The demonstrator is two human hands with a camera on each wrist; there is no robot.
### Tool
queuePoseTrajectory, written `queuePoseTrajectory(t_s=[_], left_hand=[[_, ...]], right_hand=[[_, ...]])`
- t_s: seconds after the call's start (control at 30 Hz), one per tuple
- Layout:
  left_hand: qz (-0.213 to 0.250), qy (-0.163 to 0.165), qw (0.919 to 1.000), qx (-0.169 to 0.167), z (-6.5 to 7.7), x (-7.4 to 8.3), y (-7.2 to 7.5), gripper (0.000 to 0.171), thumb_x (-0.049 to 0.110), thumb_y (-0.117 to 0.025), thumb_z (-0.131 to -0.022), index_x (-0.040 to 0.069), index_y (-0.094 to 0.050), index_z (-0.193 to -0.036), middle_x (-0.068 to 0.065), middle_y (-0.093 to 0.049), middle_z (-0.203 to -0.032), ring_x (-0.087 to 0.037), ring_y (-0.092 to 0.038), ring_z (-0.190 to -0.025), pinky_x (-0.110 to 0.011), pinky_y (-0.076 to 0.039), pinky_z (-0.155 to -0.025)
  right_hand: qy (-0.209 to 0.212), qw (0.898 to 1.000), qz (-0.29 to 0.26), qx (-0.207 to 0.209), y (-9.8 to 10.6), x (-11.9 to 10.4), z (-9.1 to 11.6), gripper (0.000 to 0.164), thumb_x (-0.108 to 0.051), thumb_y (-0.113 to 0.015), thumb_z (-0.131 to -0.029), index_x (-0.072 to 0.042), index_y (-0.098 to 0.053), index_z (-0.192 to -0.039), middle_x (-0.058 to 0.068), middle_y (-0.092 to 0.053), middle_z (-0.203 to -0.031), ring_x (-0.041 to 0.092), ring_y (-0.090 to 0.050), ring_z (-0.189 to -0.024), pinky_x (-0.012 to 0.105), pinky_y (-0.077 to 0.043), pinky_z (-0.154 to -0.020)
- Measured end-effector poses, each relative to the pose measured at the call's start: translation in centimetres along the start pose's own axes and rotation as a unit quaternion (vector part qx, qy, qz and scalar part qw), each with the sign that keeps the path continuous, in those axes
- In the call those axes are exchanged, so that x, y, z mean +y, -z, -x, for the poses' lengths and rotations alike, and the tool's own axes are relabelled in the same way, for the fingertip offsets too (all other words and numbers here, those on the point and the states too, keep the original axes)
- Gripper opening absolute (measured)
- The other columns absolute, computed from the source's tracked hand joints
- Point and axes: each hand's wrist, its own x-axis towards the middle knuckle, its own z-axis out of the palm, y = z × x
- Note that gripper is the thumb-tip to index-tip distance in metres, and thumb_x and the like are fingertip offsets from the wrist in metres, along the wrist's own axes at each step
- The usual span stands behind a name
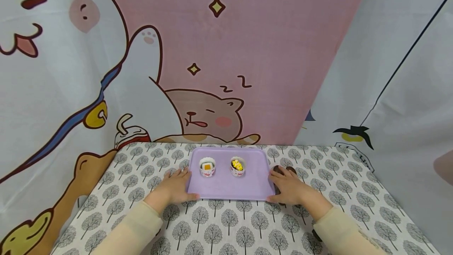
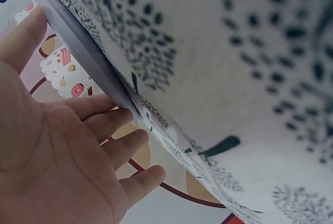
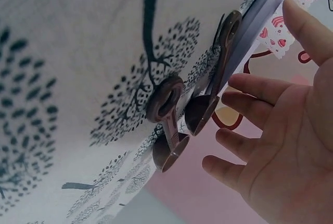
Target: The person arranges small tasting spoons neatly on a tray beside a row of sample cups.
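Note:
A lilac rectangular tray (image 1: 226, 189) lies flat on the table. My left hand (image 1: 175, 186) is at its left end, fingertips at the rim, thumb by the near corner. At the opposite end, my right hand (image 1: 291, 187) touches the right rim with fingers spread. In both wrist views the fingers look fairly straight, palms facing the tray. Two patterned paper cups stand on it. The left cup (image 1: 207, 168) has a white filling with an orange square; the right cup (image 1: 237, 167) has yellow topping over something dark.
Two brown scoops, a nearer one (image 3: 170, 148) and one closer to the tray (image 3: 204, 110), lie beside my right hand, partly covered by it in the head view. A dark object (image 1: 316, 235) peeks from under the right sleeve. A tree-print cloth (image 1: 212, 233) covers the table; printed curtains hang behind.

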Motion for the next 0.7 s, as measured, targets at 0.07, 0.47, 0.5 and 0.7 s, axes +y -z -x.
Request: queuePoseTrajectory(t_s=[0.07,0.47,0.5,0.7], left_hand=[[0.0,0.001,1.0,0.0,-0.02,-0.01,-0.03,0.103,0.066,-0.069,-0.081,-0.002,-0.037,-0.152,-0.021,-0.03,-0.159,-0.045,-0.027,-0.146,-0.066,-0.015,-0.117],[0.001,-0.002,1.0,0.0,0.02,0.12,0.04,0.103,0.065,-0.07,-0.081,-0.002,-0.038,-0.151,-0.021,-0.032,-0.159,-0.046,-0.028,-0.145,-0.067,-0.016,-0.116],[0.0,-0.002,1.0,-0.001,0.0,0.11,0.03,0.102,0.065,-0.07,-0.081,-0.002,-0.038,-0.151,-0.021,-0.032,-0.159,-0.046,-0.028,-0.145,-0.067,-0.016,-0.117],[-0.009,0.0,1.0,-0.002,-0.01,0.15,0.0,0.102,0.066,-0.069,-0.081,-0.002,-0.038,-0.151,-0.021,-0.032,-0.159,-0.046,-0.029,-0.145,-0.067,-0.018,-0.116]], right_hand=[[0.001,1.0,0.001,0.002,0.02,0.02,0.05,0.086,-0.054,-0.072,-0.086,0.003,-0.048,-0.146,0.021,-0.037,-0.156,0.051,-0.019,-0.146,0.07,-0.016,-0.115],[0.001,1.0,-0.008,0.017,-0.18,0.26,0.39,0.081,-0.051,-0.072,-0.087,0.002,-0.05,-0.144,0.02,-0.039,-0.156,0.051,-0.019,-0.146,0.072,-0.017,-0.113],[0.001,1.0,-0.011,0.018,-0.16,0.24,0.45,0.081,-0.05,-0.073,-0.087,0.002,-0.05,-0.144,0.02,-0.038,-0.156,0.052,-0.019,-0.146,0.072,-0.017,-0.113],[-0.004,0.999,-0.027,0.026,-0.04,0.12,0.81,0.08,-0.049,-0.073,-0.086,0.002,-0.05,-0.144,0.019,-0.037,-0.157,0.053,-0.019,-0.145,0.076,-0.017,-0.11]])
